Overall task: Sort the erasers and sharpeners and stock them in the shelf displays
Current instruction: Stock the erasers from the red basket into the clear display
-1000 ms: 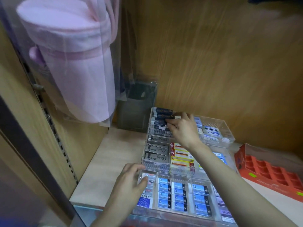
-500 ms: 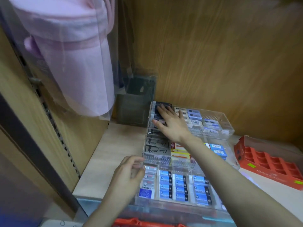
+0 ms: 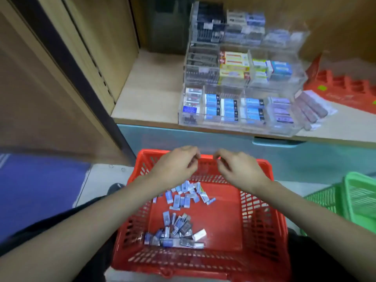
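Hovering over the far rim of a red basket point(image 3: 262, 220), a person's left hand point(image 3: 177, 166) and right hand point(image 3: 241, 171) sit close together, fingertips nearly meeting. The fingers of both are curled inward, and motion blur makes it impossible to tell whether either pinches something small. Loose wrapped erasers lie on the basket floor in two clusters, a pale blue one point(image 3: 185, 195) toward the far side below the hands and a darker one point(image 3: 175, 233) nearer the camera. Beyond the basket, a tiered clear display point(image 3: 242, 127) stands on a wooden shelf point(image 3: 150, 94), its compartments filled with rows of boxed erasers. Wrapped purple packets point(image 3: 309, 108) lie just right of the display, with an orange-red tray point(image 3: 345, 84) farther right. A green basket point(image 3: 358, 200) sits at the right edge.
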Tool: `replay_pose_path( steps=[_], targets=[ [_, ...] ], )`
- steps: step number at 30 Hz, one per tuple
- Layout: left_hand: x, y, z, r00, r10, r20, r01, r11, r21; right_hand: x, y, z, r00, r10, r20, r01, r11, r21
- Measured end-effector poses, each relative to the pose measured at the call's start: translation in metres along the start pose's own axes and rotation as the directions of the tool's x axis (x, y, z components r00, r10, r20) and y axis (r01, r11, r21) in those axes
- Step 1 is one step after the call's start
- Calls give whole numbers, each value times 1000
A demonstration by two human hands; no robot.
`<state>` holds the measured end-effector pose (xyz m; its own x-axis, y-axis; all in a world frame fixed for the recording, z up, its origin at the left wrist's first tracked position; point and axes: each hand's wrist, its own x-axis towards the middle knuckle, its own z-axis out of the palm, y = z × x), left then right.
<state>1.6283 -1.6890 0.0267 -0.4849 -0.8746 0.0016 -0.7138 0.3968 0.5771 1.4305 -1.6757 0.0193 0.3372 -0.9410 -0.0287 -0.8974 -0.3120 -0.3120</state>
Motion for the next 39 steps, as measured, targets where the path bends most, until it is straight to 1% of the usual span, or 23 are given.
replay_pose_path(
  steps=[1,2,4,5,7,9,11,12,14,17,19,21,23,24,26,28,31,33,34,35,36,37,39],
  targets=[
    [-7,-14,17,995,-37,96,30,997,67,-7,4,24,986,23,165,-8,995,-96],
    [-14,-30,33,976,-95,194,69,989,134,-15,9,49,948,69,311,-25,989,-145],
    [-29,-67,63,907,-233,351,147,956,254,-30,23,96,850,178,496,-114,981,-156],
    [-36,-85,76,870,-306,387,199,935,293,-36,30,119,812,229,537,-182,973,-139],
    [-47,-114,100,815,-435,382,339,893,295,-48,40,162,747,330,578,-362,930,-63],
    [-52,-135,125,786,-515,342,467,857,219,-54,44,197,683,432,589,-543,840,15],
    [-51,-151,152,770,-543,335,528,837,145,-54,48,227,649,518,557,-641,767,33],
    [-49,-159,165,768,-548,333,538,833,129,-52,50,239,654,539,531,-637,771,2],
    [-43,-173,187,778,-537,325,532,839,114,-44,54,257,722,493,486,-525,848,-80],
    [-31,-192,209,792,-482,375,432,876,213,-22,61,274,848,256,463,-245,966,-84],
    [-24,-199,215,777,-490,395,412,871,269,-5,66,281,870,133,475,-112,991,-72],
    [-21,-205,222,762,-517,390,427,854,297,8,72,291,863,78,499,-45,996,-78],
    [-22,-206,229,736,-538,411,409,837,364,13,75,299,887,42,460,4,995,-100],
    [-25,-204,234,730,-536,423,385,835,393,10,77,303,911,45,409,-4,995,-101],
    [-29,-194,243,738,-510,442,338,846,412,-4,80,311,933,118,339,-97,992,-77],
    [-34,-182,254,753,-475,456,304,865,399,-24,79,313,920,204,335,-204,978,-37],
    [-41,-174,262,790,-411,455,291,905,311,-47,79,312,917,269,294,-274,962,-24],
    [-48,-172,261,841,-399,364,321,911,258,-57,78,307,881,370,295,-379,925,-29],
    [-54,-173,260,846,-448,290,388,889,243,-61,77,305,846,451,283,-466,884,-14],
    [-58,-174,258,815,-533,226,484,842,238,-64,76,304,802,527,283,-555,831,27],
    [-63,-175,257,760,-623,186,583,780,230,-65,75,303,763,574,298,-621,779,89],
    [-67,-175,255,709,-685,167,650,727,220,-65,73,303,746,589,311,-651,742,158],
    [-69,-178,255,674,-720,165,690,694,205,-59,71,302,768,550,327,-633,728,264]
  ],
)
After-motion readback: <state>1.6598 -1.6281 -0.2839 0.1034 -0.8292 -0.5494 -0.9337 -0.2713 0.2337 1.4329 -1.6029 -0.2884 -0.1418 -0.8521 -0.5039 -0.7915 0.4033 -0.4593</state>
